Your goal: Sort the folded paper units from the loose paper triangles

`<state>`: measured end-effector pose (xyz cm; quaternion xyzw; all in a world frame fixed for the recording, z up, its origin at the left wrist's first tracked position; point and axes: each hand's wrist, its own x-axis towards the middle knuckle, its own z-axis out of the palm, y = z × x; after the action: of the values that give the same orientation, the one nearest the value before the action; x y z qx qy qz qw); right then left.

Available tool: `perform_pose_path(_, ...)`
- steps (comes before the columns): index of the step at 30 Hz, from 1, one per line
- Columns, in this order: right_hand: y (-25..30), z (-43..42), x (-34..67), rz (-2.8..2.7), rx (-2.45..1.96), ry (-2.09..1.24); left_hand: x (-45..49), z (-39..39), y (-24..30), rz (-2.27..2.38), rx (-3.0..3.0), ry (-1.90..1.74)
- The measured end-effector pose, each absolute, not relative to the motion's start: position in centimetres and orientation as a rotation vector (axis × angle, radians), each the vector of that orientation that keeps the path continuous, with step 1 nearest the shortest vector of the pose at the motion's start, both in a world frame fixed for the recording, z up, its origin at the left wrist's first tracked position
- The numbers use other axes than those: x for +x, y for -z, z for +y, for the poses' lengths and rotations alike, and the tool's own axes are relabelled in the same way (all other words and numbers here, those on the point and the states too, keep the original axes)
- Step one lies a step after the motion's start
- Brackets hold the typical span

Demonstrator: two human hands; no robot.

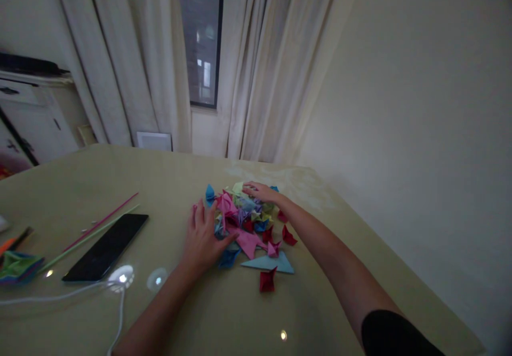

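A heap of folded paper pieces [244,214] in pink, blue, purple, yellow-green and red lies on the table before me. My left hand [203,238] is at the heap's left side, fingers spread and thumb reaching along the near edge. At the far side, my right hand [260,190] rests over the top of the pile with fingers stretched out. Close to the heap's near edge are a light blue folded triangle [276,263], a red folded piece [267,280] and a dark blue folded piece [229,257]. Another red piece [288,236] sits to the right, beneath my right forearm.
A black phone-like slab [106,248] lies on the pale table [208,313], left of my hands. Beside it are a pink stick [102,221] and a green stick [92,238]. A white cable [60,295] crosses the near left. Folded green-blue paper [18,268] is further left.
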<state>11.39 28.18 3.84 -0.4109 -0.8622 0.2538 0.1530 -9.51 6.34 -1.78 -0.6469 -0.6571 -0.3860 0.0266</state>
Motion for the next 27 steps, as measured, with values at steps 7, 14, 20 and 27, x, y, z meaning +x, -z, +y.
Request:
perform_pose_path(7,-4.2,22.3,6.8,-2.609,-0.762,-0.951,-8.4,6.9,2.6,-1.851,-2.121,1.242)
perform_pose_path(14,-5.1,19.1,5.8,-2.411,-0.650,-1.218,-7.7,7.1,1.3,-1.738,-2.097,1.472)
perform_pose_path(20,-6.7,22.0,8.7,-2.198,-0.899,-1.076,-9.3,6.7,-0.4,-1.643,-1.979,1.701)
perform_pose_path(27,-6.2,26.4,14.4,-2.137,-1.364,-0.560,-11.3,6.9,-0.4,-2.005,-1.846,1.616)
